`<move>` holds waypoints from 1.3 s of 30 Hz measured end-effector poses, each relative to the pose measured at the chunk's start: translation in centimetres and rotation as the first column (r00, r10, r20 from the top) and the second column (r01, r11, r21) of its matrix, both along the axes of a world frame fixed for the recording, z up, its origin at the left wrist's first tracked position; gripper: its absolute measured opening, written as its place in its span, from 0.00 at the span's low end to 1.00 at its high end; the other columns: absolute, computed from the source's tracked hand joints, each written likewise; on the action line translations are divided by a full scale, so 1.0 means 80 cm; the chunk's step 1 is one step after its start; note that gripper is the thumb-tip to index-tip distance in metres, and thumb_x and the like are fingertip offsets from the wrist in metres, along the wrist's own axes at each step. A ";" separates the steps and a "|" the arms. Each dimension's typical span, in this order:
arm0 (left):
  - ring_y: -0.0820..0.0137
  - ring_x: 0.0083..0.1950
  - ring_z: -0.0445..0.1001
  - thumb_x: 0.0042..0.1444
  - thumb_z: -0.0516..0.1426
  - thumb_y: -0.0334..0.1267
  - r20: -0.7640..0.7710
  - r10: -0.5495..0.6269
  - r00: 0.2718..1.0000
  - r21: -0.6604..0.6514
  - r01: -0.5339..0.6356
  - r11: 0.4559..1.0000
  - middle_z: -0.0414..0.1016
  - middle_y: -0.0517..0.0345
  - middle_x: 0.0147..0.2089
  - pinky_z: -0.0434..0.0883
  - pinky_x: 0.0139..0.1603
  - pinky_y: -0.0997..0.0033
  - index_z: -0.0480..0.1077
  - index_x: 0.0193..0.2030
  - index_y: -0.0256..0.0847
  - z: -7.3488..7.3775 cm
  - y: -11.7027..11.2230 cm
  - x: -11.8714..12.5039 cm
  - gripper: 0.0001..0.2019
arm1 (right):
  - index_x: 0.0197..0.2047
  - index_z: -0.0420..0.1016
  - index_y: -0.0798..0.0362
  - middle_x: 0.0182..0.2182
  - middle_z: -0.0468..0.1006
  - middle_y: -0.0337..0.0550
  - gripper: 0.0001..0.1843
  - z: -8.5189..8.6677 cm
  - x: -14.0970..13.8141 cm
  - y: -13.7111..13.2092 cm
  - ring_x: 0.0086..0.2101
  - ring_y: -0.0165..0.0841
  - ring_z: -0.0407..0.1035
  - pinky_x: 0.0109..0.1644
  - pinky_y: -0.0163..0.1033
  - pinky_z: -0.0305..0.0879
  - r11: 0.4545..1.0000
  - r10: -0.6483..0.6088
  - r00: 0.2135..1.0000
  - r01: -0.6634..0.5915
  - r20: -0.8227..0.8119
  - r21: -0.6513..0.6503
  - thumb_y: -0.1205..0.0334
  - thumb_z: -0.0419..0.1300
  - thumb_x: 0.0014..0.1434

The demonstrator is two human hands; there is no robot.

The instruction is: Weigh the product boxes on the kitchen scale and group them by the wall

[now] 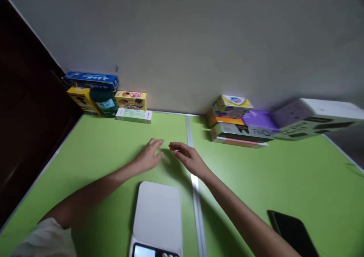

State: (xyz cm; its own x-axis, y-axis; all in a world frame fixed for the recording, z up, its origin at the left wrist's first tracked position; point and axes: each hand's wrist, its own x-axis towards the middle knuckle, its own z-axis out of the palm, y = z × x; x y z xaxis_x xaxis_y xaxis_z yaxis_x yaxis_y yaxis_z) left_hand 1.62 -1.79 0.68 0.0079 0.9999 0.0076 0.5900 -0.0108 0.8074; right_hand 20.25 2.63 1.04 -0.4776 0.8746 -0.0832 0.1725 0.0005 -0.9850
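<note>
Over the middle of the green table [93, 151], my left hand [149, 156] is held out with its thumb and fingers apart, holding nothing. Facing it from the right is my right hand [189, 156], its fingers slightly curled and parted from the thumb, with nothing in the grasp. A small gap separates the two hands. Just below them lies a white kitchen scale [159, 213], its lit display and buttons at the near end. Nothing rests on the scale's plate.
Back left stand a blue box [91, 81], yellow boxes [132, 101], a dark green container [105, 103] and a pale green box [133, 115]. Back right are stacked boxes [241, 130], a purple pack [260, 120] and a white box [318, 118]. A dark phone-like object [292, 230] lies front right.
</note>
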 end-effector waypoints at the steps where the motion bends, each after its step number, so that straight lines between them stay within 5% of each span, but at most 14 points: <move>1: 0.62 0.53 0.71 0.49 0.56 0.28 -0.002 0.120 0.993 0.025 -0.120 0.992 0.68 0.48 0.52 0.69 0.56 0.60 0.65 0.56 0.38 -0.006 0.006 -0.027 0.24 | 0.43 0.77 0.50 0.43 0.81 0.47 0.15 -0.005 -0.019 0.009 0.45 0.40 0.75 0.53 0.49 0.68 0.998 -0.034 0.999 0.031 -0.039 -0.063 0.60 0.61 0.50; 4: 0.55 0.65 0.57 0.46 0.56 0.25 -0.009 0.376 0.926 0.078 -0.375 0.924 0.57 0.41 0.61 0.55 0.66 0.52 0.59 0.60 0.35 -0.024 0.027 -0.104 0.31 | 0.44 0.77 0.51 0.46 0.80 0.49 0.18 -0.021 -0.072 0.037 0.48 0.42 0.73 0.57 0.51 0.64 0.982 -0.142 0.986 0.129 -0.086 -0.140 0.61 0.62 0.47; 8: 0.52 0.70 0.48 0.43 0.57 0.23 0.025 0.548 0.836 0.078 -0.548 0.833 0.51 0.40 0.65 0.46 0.69 0.51 0.54 0.62 0.34 -0.044 0.054 -0.173 0.36 | 0.51 0.72 0.54 0.55 0.74 0.52 0.27 -0.044 -0.132 0.077 0.55 0.43 0.67 0.62 0.50 0.59 0.965 -0.244 0.969 0.238 -0.044 -0.111 0.62 0.59 0.46; 14: 0.56 0.65 0.59 0.47 0.55 0.23 0.078 0.607 0.791 -0.013 -0.608 0.794 0.60 0.39 0.61 0.57 0.66 0.57 0.56 0.62 0.33 -0.056 0.095 -0.207 0.32 | 0.50 0.74 0.54 0.53 0.76 0.48 0.27 -0.062 -0.187 0.124 0.55 0.45 0.67 0.61 0.52 0.60 0.955 -0.283 0.959 0.285 0.030 -0.082 0.61 0.59 0.44; 17: 0.57 0.61 0.64 0.47 0.55 0.23 0.087 0.615 0.783 -0.057 -0.613 0.788 0.63 0.42 0.56 0.60 0.64 0.57 0.60 0.60 0.36 -0.053 0.090 -0.200 0.30 | 0.48 0.76 0.55 0.47 0.80 0.47 0.25 -0.056 -0.187 0.121 0.52 0.45 0.70 0.58 0.52 0.63 0.962 -0.261 0.964 0.264 0.055 -0.075 0.61 0.57 0.44; 21: 0.60 0.57 0.68 0.44 0.54 0.22 0.103 0.581 0.807 -0.104 -0.572 0.813 0.64 0.47 0.52 0.63 0.61 0.59 0.63 0.58 0.39 -0.041 0.029 -0.159 0.30 | 0.46 0.78 0.55 0.46 0.81 0.48 0.24 -0.031 -0.141 0.073 0.50 0.46 0.71 0.56 0.52 0.64 0.964 -0.257 0.963 0.262 0.081 -0.055 0.61 0.57 0.44; 30: 0.61 0.68 0.55 0.55 0.49 0.28 0.188 0.341 0.921 -0.034 -0.340 0.940 0.51 0.49 0.66 0.58 0.66 0.57 0.48 0.68 0.47 0.018 -0.205 -0.032 0.33 | 0.56 0.70 0.44 0.59 0.69 0.43 0.26 0.045 0.030 -0.139 0.57 0.43 0.63 0.62 0.52 0.58 0.971 -0.240 0.967 0.238 0.085 0.030 0.61 0.57 0.52; 34: 0.58 0.68 0.56 0.55 0.48 0.28 0.124 0.329 0.936 -0.065 -0.323 0.944 0.53 0.48 0.65 0.58 0.66 0.55 0.48 0.68 0.46 0.019 -0.269 0.000 0.33 | 0.59 0.67 0.42 0.60 0.66 0.44 0.27 0.040 0.062 -0.215 0.59 0.44 0.60 0.63 0.53 0.57 0.962 -0.272 0.957 0.270 0.105 0.033 0.59 0.57 0.55; 39: 0.58 0.68 0.56 0.53 0.49 0.26 0.057 0.347 0.936 -0.033 -0.345 0.938 0.55 0.47 0.64 0.58 0.66 0.54 0.49 0.67 0.46 0.000 -0.310 0.014 0.34 | 0.58 0.68 0.41 0.59 0.67 0.42 0.27 0.013 0.067 -0.260 0.59 0.44 0.61 0.62 0.53 0.59 0.950 -0.310 0.948 0.312 0.069 -0.010 0.60 0.57 0.53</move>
State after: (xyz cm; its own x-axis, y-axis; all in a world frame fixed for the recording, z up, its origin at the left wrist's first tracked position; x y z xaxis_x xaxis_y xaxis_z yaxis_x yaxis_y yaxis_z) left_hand 2.75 -26.56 0.67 -0.3386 0.9406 -0.0248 0.5040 0.2035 0.8394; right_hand 25.57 -18.19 2.09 -0.1749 0.9767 -0.1243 0.2252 -0.0832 -0.9707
